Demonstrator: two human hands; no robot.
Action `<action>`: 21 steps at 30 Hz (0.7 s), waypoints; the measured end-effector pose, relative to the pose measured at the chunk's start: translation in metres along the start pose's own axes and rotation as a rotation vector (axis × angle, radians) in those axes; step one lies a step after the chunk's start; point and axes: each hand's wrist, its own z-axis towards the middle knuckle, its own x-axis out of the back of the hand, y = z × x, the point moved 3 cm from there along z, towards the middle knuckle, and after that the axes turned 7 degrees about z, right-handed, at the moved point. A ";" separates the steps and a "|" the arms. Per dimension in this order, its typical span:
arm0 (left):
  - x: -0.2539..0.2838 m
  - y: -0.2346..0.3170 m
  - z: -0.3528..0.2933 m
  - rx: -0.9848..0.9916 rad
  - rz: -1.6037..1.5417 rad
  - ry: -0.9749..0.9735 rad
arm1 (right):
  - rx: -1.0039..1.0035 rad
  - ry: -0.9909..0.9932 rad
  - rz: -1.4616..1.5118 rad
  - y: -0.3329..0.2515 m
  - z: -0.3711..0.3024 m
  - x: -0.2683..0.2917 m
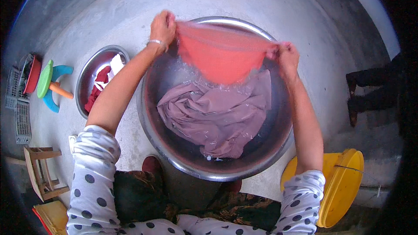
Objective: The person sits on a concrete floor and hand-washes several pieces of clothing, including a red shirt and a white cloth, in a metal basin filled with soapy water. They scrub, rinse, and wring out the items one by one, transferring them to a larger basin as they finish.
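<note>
A red cloth (222,52) is stretched between my two hands over the far part of a large metal basin (183,167). My left hand (163,29) is closed on its upper left corner. The upper right corner is gripped by my right hand (285,58), slightly lower and a bit blurred. The cloth sags in the middle, its lower edge smeared by motion. Below it a mauve garment (217,113) lies crumpled and wet in the basin. Whether the cloth's lower edge touches the garment, I cannot tell.
To the left stands a smaller metal bowl (82,91) with dark red and white clothes. Beyond it are a colourful plastic stool (54,85) and grey crates (22,122). A wooden stool (41,169) is nearer. A yellow bucket (342,187) stands right; another person's legs (374,89) are far right.
</note>
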 end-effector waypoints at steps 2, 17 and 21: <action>0.012 0.025 0.022 -0.112 -0.085 0.220 | 0.068 0.073 0.262 -0.030 0.004 -0.021; -0.043 -0.015 -0.056 -0.260 0.241 -0.803 | -0.047 -0.680 -0.633 0.083 -0.035 0.005; -0.030 0.005 0.004 -0.088 -0.071 -0.095 | 0.252 -0.039 -0.170 0.011 0.013 -0.004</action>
